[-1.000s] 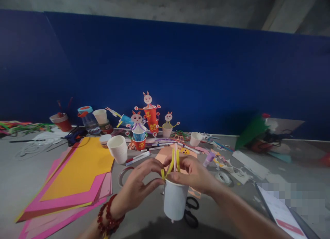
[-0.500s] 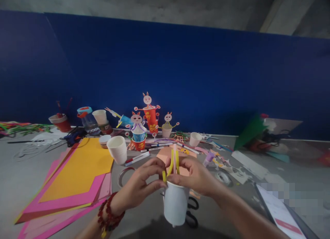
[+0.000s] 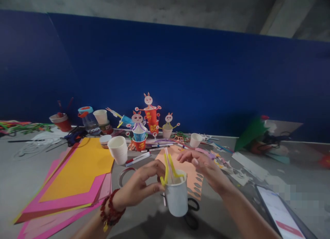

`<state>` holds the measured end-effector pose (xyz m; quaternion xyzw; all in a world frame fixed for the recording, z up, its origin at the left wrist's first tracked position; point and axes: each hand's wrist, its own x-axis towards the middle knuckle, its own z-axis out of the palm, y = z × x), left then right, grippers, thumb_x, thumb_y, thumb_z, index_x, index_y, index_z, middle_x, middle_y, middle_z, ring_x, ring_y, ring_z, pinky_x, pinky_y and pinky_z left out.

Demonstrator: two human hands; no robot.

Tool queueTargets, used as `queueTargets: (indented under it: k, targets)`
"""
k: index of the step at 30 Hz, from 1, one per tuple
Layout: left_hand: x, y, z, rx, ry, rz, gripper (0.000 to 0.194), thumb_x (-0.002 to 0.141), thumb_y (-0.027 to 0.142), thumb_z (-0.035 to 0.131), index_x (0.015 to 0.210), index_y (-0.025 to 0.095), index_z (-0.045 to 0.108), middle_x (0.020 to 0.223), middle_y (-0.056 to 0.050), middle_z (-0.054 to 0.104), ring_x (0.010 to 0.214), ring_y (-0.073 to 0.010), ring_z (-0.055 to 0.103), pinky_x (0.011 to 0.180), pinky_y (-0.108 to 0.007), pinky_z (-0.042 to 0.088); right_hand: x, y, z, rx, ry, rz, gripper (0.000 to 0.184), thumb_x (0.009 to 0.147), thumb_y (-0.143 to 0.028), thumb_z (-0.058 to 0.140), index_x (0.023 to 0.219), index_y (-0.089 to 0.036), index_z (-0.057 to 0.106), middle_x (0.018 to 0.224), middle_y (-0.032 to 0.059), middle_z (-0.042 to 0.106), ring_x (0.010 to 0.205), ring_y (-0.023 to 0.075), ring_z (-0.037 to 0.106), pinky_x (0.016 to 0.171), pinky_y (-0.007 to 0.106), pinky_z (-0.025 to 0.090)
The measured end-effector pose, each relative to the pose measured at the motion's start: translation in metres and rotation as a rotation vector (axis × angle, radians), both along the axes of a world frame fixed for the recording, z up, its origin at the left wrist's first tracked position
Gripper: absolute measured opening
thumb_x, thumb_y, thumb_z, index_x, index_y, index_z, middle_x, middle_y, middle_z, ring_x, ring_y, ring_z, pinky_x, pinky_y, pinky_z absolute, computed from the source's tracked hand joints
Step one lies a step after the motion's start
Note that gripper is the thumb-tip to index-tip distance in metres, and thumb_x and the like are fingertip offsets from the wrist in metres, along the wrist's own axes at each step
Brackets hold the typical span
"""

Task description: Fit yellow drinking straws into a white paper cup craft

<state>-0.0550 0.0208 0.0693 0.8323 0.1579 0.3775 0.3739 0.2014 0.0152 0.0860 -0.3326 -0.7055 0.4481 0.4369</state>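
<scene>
My left hand (image 3: 140, 187) pinches the rim of a white paper cup (image 3: 177, 199) and holds it above the table. Yellow pipe cleaners (image 3: 167, 170) and a thin pink straw stick up out of the cup. To the right of the cup, just above it, hovers my right hand (image 3: 203, 165) with its fingers stretched out and apart, holding nothing. Black scissors (image 3: 192, 211) lie on the table under the cup.
Yellow and pink paper sheets (image 3: 74, 173) lie at the left. An empty white cup (image 3: 118, 149), markers (image 3: 138, 158), finished cup rabbit figures (image 3: 149, 120) and scraps crowd the middle back. An orange cut sheet (image 3: 192, 175) lies behind the cup. A phone (image 3: 278, 211) rests at the right.
My right hand has let go of the pipe cleaners and lifted away to the right, opening. The pipe cleaners have spread apart; the cup is still in my left hand.
</scene>
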Motion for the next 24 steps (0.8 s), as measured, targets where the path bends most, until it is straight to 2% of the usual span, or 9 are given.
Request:
queueTargets:
  k: [3, 6, 10, 13, 18, 24]
  targets:
    - [-0.002, 0.000, -0.001, 0.028, -0.005, 0.019, 0.020, 0.094, 0.036, 0.060, 0.094, 0.016, 0.061, 0.096, -0.010, 0.062, 0.091, -0.0211, 0.060, 0.080, -0.032, 0.049, 0.009, 0.000, -0.019, -0.150, 0.075, 0.135, 0.057, 0.081, -0.068, 0.065, 0.112, -0.020, 0.064, 0.117, 0.0110, 0.061, 0.111, 0.0270, 0.057, 0.099, 0.040, 0.043]
    - [-0.001, -0.001, -0.001, 0.052, -0.011, 0.007, 0.021, 0.095, 0.037, 0.057, 0.093, 0.016, 0.061, 0.095, -0.011, 0.062, 0.089, -0.0209, 0.059, 0.077, -0.031, 0.050, 0.008, -0.003, -0.037, -0.255, 0.099, 0.265, 0.065, 0.071, -0.056, 0.081, 0.122, -0.022, 0.060, 0.123, 0.0101, 0.060, 0.115, 0.0265, 0.055, 0.102, 0.040, 0.041]
    - [0.003, -0.003, -0.003, 0.080, -0.030, -0.010, 0.020, 0.097, 0.035, 0.053, 0.093, 0.017, 0.059, 0.094, -0.011, 0.062, 0.091, -0.0219, 0.059, 0.081, -0.034, 0.049, -0.003, -0.008, -0.048, -0.340, 0.184, 0.314, 0.056, 0.069, -0.042, 0.087, 0.115, -0.021, 0.062, 0.108, 0.0056, 0.064, 0.099, 0.0203, 0.060, 0.084, 0.030, 0.046]
    - [0.006, -0.005, -0.004, 0.101, -0.074, 0.012, 0.021, 0.098, 0.036, 0.051, 0.091, 0.018, 0.058, 0.092, -0.010, 0.063, 0.090, -0.0219, 0.058, 0.085, -0.036, 0.047, -0.009, -0.010, -0.048, -0.319, 0.229, 0.262, 0.055, 0.066, -0.043, 0.089, 0.109, -0.021, 0.064, 0.099, 0.0037, 0.063, 0.089, 0.0179, 0.059, 0.076, 0.027, 0.045]
    - [0.004, -0.005, 0.001, 0.126, -0.024, 0.030, 0.018, 0.096, 0.035, 0.056, 0.092, 0.018, 0.061, 0.091, -0.008, 0.065, 0.091, -0.0210, 0.059, 0.089, -0.035, 0.045, -0.004, -0.009, -0.048, -0.227, 0.231, 0.234, 0.051, 0.071, -0.040, 0.086, 0.113, -0.022, 0.064, 0.107, 0.0051, 0.062, 0.094, 0.0190, 0.059, 0.082, 0.028, 0.046]
    - [0.001, -0.007, 0.003, 0.160, 0.024, 0.038, 0.020, 0.098, 0.036, 0.050, 0.093, 0.018, 0.058, 0.090, -0.008, 0.063, 0.090, -0.0215, 0.057, 0.088, -0.037, 0.045, -0.003, -0.011, -0.047, -0.157, 0.178, 0.230, 0.046, 0.075, -0.038, 0.084, 0.115, -0.023, 0.065, 0.110, 0.0060, 0.064, 0.101, 0.0210, 0.060, 0.089, 0.031, 0.046]
